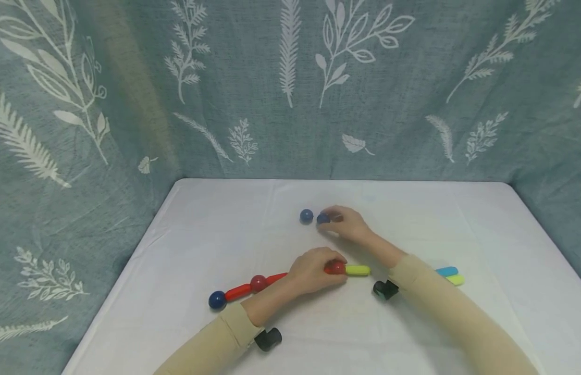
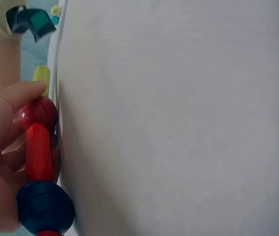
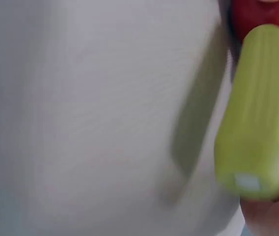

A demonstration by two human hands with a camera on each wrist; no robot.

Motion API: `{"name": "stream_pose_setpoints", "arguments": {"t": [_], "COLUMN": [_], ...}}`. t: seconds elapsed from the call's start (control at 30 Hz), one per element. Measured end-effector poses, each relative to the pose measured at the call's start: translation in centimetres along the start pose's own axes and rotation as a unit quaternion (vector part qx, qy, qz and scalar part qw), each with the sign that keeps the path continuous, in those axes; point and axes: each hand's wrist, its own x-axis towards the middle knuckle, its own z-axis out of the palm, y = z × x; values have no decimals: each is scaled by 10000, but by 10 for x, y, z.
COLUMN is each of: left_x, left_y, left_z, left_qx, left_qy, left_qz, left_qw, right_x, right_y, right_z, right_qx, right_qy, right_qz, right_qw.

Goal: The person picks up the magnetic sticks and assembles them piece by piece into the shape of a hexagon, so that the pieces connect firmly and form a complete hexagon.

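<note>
Yel. rod [image 3: 257, 118], red ball [image 1: 337, 267] btwn L fingers [image 1: 334, 254], blue ball [image 1: 322, 219] btwn R fingers [image 1: 336, 210]

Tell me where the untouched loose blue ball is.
In the head view, the loose ball sits beyond the left hand, just left of the blue ball the right hand pinches.

No legible text, label, brand, number or sign in the head view or in either wrist view.
</note>
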Motion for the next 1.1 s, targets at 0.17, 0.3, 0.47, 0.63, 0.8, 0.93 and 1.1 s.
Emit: {"name": "stream_pose_setpoints", "arguments": {"t": [0.17,0.3,0.47,0.63,0.8,0.93,1.1], "left_x": [1,1,2,4,5,6,9], "left_y": [0,-1,-2,-4,-5,-5,-7], "left_z": [0,0,0,0,-1,0,0], "left_qx": [-32,-38,-66,-92,-78,-54,46], "left_qy": [60,135,176,246,247,211,237], "left_qz": [21,-56,-119,-174,-260,-328,-321], "left_qw": [10000,9999,9998,9995,9993,9992,9992], "right_x": [-29,-53,-81,-102,-112,-114,-108], "right_y": [5,19,39,50,50,51,49], "right_z": [-21,-40,-58,-66,-67,-65,-58], "right_qx": [280,178,-117,-123,95,71,-382], "right_qy": [-360,-392,-417,-556,-809,-875,-727], "right_qz": [140,114,8,-88,-238,-403,-848], "right_qw": [9989,9990,9991,9983,9964,9953,9930]}}
